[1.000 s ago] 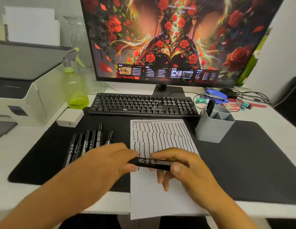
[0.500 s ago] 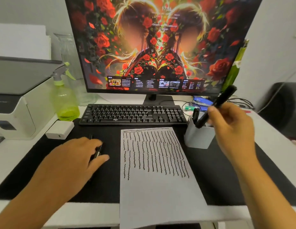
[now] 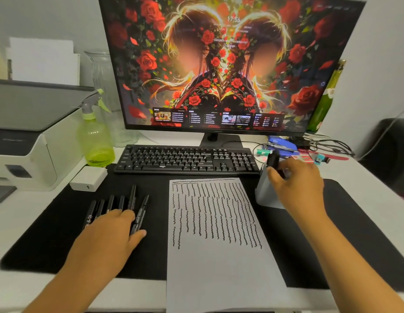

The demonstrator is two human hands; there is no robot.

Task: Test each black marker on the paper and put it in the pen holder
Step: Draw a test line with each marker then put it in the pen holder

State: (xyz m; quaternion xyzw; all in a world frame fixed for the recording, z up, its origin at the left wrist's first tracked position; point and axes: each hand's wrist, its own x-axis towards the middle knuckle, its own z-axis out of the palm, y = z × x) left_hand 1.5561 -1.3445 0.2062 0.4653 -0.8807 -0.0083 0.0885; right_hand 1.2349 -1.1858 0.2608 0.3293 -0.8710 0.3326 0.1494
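Observation:
A white paper (image 3: 219, 267) with several rows of black squiggles lies on the black desk mat (image 3: 354, 233). To its left, several black markers (image 3: 133, 197) lie side by side. My left hand (image 3: 110, 240) rests on their near ends, fingers fairly straight and thumb beside the rightmost marker. The grey pen holder (image 3: 263, 195) stands right of the paper's top. My right hand (image 3: 297, 186) is over it, thumb and fingers pinching a black marker (image 3: 273, 158) that stands in the holder. This spot is blurred.
A black keyboard (image 3: 185, 159) and a monitor (image 3: 219, 64) stand behind the paper. A green spray bottle (image 3: 94, 141), a white charger block (image 3: 88, 179) and a printer (image 3: 22, 136) sit at the left. Cables and small items (image 3: 309, 150) lie behind the holder.
Both hands held one marker over the paper. My right hand then carried it up to the holder and lowered it in, while my left hand moved onto the row of markers.

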